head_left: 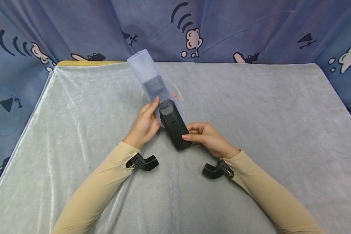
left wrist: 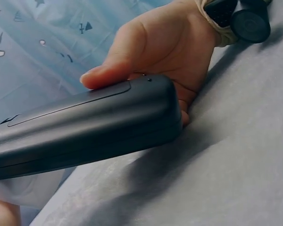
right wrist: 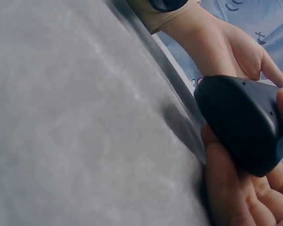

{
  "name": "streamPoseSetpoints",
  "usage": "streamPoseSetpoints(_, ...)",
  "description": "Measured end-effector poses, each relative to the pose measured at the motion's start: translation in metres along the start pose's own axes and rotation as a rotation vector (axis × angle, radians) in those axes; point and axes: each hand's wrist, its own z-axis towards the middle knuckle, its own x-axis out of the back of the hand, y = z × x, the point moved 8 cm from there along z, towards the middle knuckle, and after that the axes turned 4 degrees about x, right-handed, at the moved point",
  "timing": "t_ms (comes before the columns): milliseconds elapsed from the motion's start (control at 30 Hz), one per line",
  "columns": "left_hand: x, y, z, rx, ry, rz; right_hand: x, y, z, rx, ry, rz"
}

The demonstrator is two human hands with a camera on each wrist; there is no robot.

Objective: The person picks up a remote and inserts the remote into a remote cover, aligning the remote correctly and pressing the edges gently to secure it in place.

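A black remote control (head_left: 175,130) lies slanted between the two hands, its back with a small latch facing up. Its upper end meets a translucent, milky sleeve (head_left: 141,63) that stretches away to the upper left, with a darker patch showing through its middle. My left hand (head_left: 143,126) grips the sleeve near that end, thumb on top, other fingers mostly hidden beneath. Lower down, my right hand (head_left: 207,138) pinches the free end of the remote, thumb above and fingers underneath. In the left wrist view the remote (left wrist: 99,125) is held above the cloth, casting a shadow.
A pale grey velvety cloth (head_left: 266,113) covers the table. Blue patterned curtains (head_left: 237,29) hang behind and at both sides. A yellow strip (head_left: 87,63) shows along the far left edge. Black camera mounts (head_left: 143,162) sit on both wrists over beige sleeves.
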Motion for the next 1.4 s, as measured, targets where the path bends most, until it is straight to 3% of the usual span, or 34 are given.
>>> streamPoseSetpoints(733,0.0024,-0.0087,-0.0002,0.002,0.025,-0.013,-0.0004,0.0007,-0.0018,0.013,0.002,-0.005)
streamPoseSetpoints(1400,-0.0011,-0.0102,-0.0011,0.001,-0.003,-0.028,-0.0016,-0.0005,-0.0009,0.025,0.001,0.02)
